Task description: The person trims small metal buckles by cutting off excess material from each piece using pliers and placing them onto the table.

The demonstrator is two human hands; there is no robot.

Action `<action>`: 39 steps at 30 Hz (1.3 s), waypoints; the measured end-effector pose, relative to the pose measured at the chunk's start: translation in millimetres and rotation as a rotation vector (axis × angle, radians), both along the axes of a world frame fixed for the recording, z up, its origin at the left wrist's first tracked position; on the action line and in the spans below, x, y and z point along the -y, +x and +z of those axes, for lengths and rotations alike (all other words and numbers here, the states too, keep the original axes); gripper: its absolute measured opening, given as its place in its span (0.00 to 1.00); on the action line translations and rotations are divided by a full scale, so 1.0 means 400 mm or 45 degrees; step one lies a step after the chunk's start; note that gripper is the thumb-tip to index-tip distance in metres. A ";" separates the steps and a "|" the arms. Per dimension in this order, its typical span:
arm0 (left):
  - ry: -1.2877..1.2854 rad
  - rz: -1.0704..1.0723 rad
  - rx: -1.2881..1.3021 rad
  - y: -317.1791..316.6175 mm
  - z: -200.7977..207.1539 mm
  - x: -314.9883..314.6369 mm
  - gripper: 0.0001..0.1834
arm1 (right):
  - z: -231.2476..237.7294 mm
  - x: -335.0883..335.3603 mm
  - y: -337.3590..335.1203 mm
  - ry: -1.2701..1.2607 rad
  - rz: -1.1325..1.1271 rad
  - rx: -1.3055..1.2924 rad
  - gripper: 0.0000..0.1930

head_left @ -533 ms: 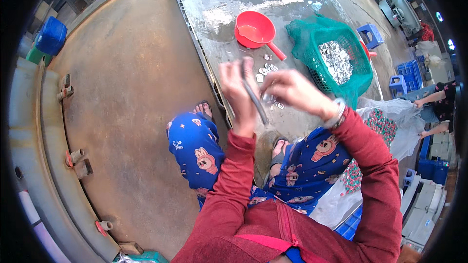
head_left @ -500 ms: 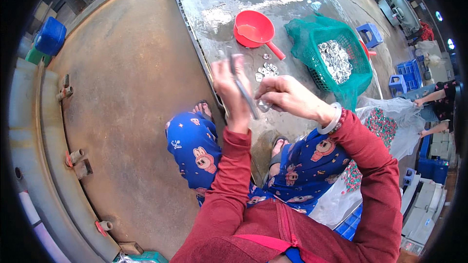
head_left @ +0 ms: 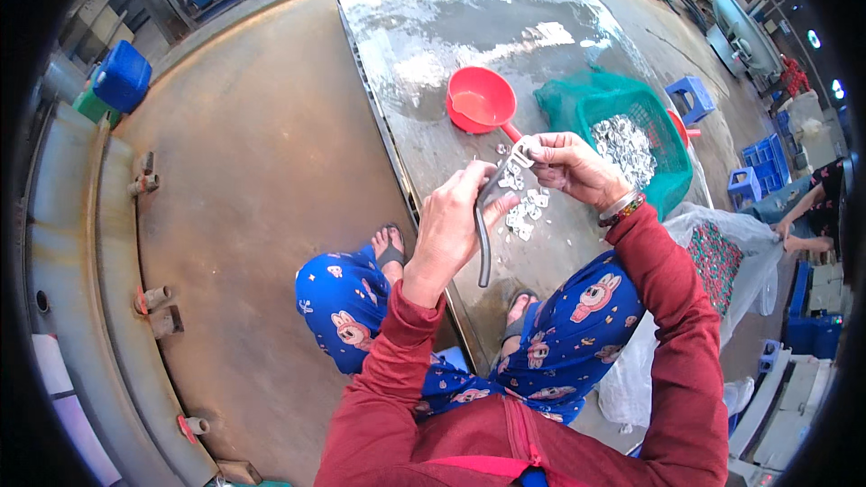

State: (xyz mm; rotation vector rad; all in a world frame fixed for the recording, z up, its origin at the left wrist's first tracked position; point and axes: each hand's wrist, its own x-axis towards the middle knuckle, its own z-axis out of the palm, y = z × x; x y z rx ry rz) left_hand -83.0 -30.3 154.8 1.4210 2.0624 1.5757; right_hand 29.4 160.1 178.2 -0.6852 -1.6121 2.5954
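Note:
My left hand (head_left: 449,224) is closed around a slim dark grey rod-like tool (head_left: 484,248), whose lower end sticks out below the fingers. Its upper end meets a small silvery metal piece with an opening (head_left: 520,158), pinched between the fingertips of my right hand (head_left: 579,169). Whether the tool passes through the opening I cannot tell. Beneath my hands, several similar metal pieces (head_left: 528,214) lie loose on a grey slab (head_left: 433,117). Just beyond is a red long-handled dipper (head_left: 483,101), its handle partly hidden behind my right hand.
A green basket (head_left: 675,158) draped in green netting holds many metal pieces (head_left: 624,149) on the right. Near it are a clear plastic bag (head_left: 753,257) of red and green bits (head_left: 713,261), another person's hands (head_left: 794,239) and a blue stool (head_left: 691,99). Pipe stubs (head_left: 153,299) project at left.
Both hands have come together around the tool and metal piece, the right one moving slightly right. More loose pieces show on the slab. The whole view has shifted a little.

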 end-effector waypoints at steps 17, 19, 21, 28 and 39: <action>-0.426 0.096 -0.850 -0.047 0.079 -0.038 0.14 | 0.034 0.023 -0.027 0.055 -0.012 -0.148 0.13; -0.455 0.041 -0.905 -0.050 0.079 -0.041 0.15 | 0.032 0.028 -0.029 0.104 -0.010 -0.111 0.13; -0.479 0.029 -0.936 -0.048 0.074 -0.047 0.16 | 0.030 0.034 -0.030 0.154 -0.011 -0.074 0.12; -0.432 -0.092 -0.944 -0.049 0.064 -0.050 0.18 | 0.000 0.038 -0.032 0.127 -0.130 -0.098 0.11; -0.456 -0.020 -0.781 -0.025 0.056 -0.036 0.19 | 0.019 0.035 -0.037 0.250 -0.188 -0.010 0.11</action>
